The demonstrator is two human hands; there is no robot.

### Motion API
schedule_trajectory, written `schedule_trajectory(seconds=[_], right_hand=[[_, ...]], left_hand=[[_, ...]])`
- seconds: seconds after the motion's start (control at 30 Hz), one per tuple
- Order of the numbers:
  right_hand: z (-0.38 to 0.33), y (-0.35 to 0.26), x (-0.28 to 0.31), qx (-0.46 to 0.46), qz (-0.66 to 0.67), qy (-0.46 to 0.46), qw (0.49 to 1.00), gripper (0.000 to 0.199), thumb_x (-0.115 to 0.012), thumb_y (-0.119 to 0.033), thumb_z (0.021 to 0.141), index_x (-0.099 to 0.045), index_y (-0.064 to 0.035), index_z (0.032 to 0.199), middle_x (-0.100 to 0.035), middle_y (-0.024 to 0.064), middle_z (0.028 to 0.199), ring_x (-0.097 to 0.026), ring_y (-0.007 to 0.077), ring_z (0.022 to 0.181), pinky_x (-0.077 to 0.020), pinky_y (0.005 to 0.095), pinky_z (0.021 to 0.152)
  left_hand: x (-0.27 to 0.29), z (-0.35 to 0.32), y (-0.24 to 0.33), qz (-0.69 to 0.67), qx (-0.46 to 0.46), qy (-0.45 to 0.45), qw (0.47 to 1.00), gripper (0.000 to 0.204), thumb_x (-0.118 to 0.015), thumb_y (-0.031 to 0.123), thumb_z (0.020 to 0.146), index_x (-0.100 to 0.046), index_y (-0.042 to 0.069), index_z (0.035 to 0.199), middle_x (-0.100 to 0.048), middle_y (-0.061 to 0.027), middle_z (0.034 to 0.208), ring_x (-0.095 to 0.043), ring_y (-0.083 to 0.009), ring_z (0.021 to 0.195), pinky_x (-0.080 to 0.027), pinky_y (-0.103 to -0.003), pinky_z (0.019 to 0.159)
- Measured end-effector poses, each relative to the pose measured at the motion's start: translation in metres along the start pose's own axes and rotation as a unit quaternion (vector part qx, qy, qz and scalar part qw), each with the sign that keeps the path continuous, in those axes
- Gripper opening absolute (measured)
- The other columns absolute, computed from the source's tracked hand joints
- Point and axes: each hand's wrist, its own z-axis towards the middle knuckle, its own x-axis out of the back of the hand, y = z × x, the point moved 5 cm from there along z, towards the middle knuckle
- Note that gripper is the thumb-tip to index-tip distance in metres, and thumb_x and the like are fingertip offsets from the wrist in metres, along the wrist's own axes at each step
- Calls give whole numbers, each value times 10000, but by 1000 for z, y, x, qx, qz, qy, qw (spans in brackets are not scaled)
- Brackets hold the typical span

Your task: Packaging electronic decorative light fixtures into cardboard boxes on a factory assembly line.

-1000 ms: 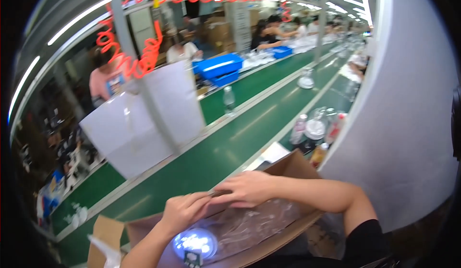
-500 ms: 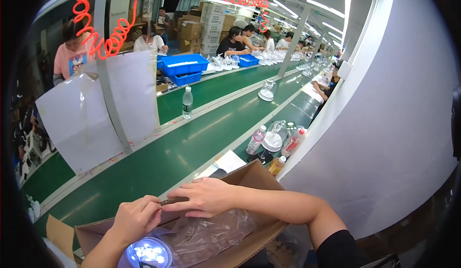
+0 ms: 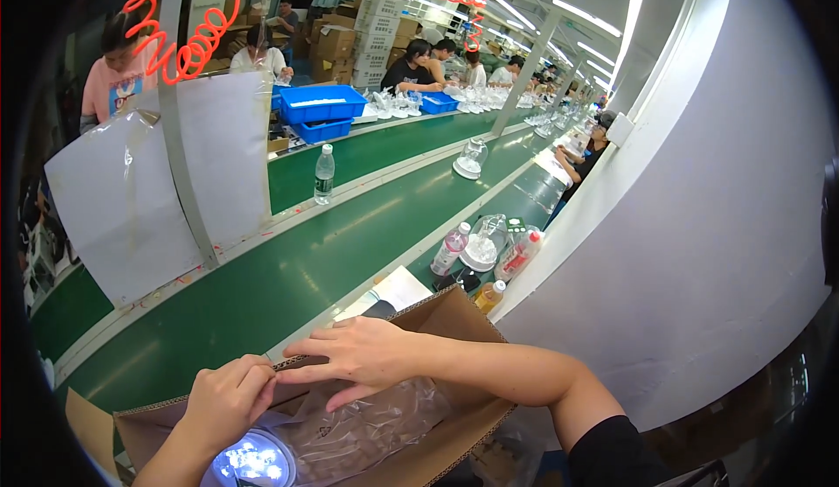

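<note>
An open cardboard box (image 3: 476,330) stands in front of me. My left hand (image 3: 229,395) is closed at the box's far rim, thumb and fingertips pinched together; what lies between them is too small to make out. Just right of it, my right hand (image 3: 363,354) reaches across the box with fingers spread, its index fingertip close to the left fingertips. Beneath the hands, a clear plastic bag (image 3: 376,430) with pale contents lies in the box. A round lamp (image 3: 253,459), brightly lit, sits below my left hand, partly behind the forearm.
Past the box runs a green conveyor belt (image 3: 262,290), carrying a clear-domed item (image 3: 470,158). A water bottle (image 3: 324,175) stands along its far side. Drink bottles (image 3: 451,249) and another domed item (image 3: 482,247) are at right, beside a white wall (image 3: 647,251). Co-workers sit farther off.
My right hand's fingers have spread wider, and its thumb has dropped lower into the box. My left hand stays pinched at the rim. The whole view has shifted slightly.
</note>
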Motion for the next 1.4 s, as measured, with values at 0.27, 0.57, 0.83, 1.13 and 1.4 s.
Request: schedule_trajectory(seconds=[0.27,0.57,0.83,1.13,1.4], right_hand=[[1,0,-1,-4,7,-5,1000,773,-748,-512,889,-473,-286,1576,-561,77,1398,-652,265,1034,-577,373,730],[0,1,-2,-17,18,-10,1000,743,-751,-507,889,-505,-244,1540,-572,88,1388,-651,274,1093,-582,396,793],[-5,0,-1,-7,13,-8,1000,747,-734,-512,901,-485,-258,1559,-551,118,1443,-629,304,1164,-582,418,838],[-9,-5,0,3,21,-14,1000,767,-730,-485,916,-448,-257,1591,-542,119,1443,-625,301,1179,-590,409,825],[-7,-6,-2,7,17,2,1000,747,-752,-461,911,-467,-265,1573,-566,103,1390,-638,287,1108,-569,418,830]], left_hand=[[2,0,1,9,-20,28,999,178,-781,57,818,-627,76,905,-699,-20,920,-701,-198,728,-514,-337,527],[-2,1,0,15,-12,22,1000,171,-784,64,838,-625,74,901,-684,-32,899,-687,-217,705,-487,-348,517],[-5,-2,0,-12,9,9,1000,203,-764,-31,815,-626,50,941,-711,-119,926,-702,-326,771,-512,-415,607],[3,1,12,-8,23,-8,1000,213,-772,-9,816,-650,61,975,-714,-99,930,-716,-305,777,-531,-392,617],[6,0,12,10,-1,-1,1000,183,-774,7,828,-664,68,961,-717,-75,931,-704,-271,702,-533,-366,570]])
